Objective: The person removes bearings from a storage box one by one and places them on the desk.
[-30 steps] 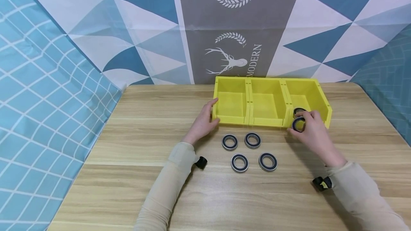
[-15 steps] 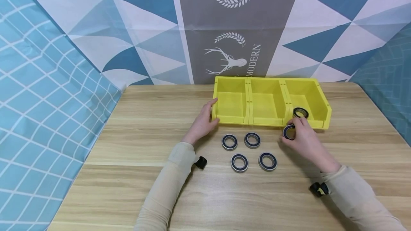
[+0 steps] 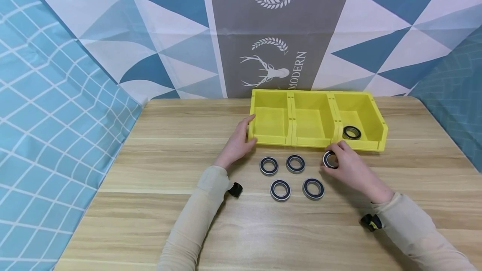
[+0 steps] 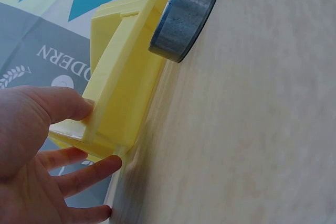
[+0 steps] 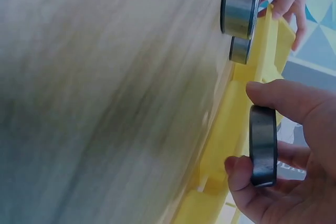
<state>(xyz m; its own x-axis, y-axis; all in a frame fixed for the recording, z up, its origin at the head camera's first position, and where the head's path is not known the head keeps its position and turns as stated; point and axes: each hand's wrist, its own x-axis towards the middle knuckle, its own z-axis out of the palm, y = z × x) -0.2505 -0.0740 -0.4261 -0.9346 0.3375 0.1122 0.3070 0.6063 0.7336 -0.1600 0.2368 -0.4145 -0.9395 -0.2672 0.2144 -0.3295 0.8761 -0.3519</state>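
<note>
A three-compartment yellow bin (image 3: 312, 141) stands along the back of the table. My left hand (image 3: 237, 141) rests against its left front corner, thumb on the front and fingers spread fairly straight at the side. In the left wrist view, that thumb (image 4: 71, 103) touches the bin's edge. My right hand (image 3: 350, 166) pinches a ball bearing (image 5: 263, 145) between thumb and fingers, tilted, just in front of the bin. One bearing (image 3: 352, 132) is inside the right compartment. Several dark-faced bearings lie on the table, including the front-left bearing (image 3: 280, 190) and the back-right one (image 3: 295, 164).
The wooden table (image 3: 158, 158) meets a patterned cloth backdrop (image 3: 180, 53) right behind the bin. A blue gridded cloth (image 3: 56, 129) runs along the left edge. Black wrist-worn devices show at the left (image 3: 235, 190) and right (image 3: 370, 222) sleeves.
My right hand has moved left and toward me with the pinched bearing, away from the right compartment's front, uncovering the bearing inside. My left hand and the bearings on the table have not moved.
</note>
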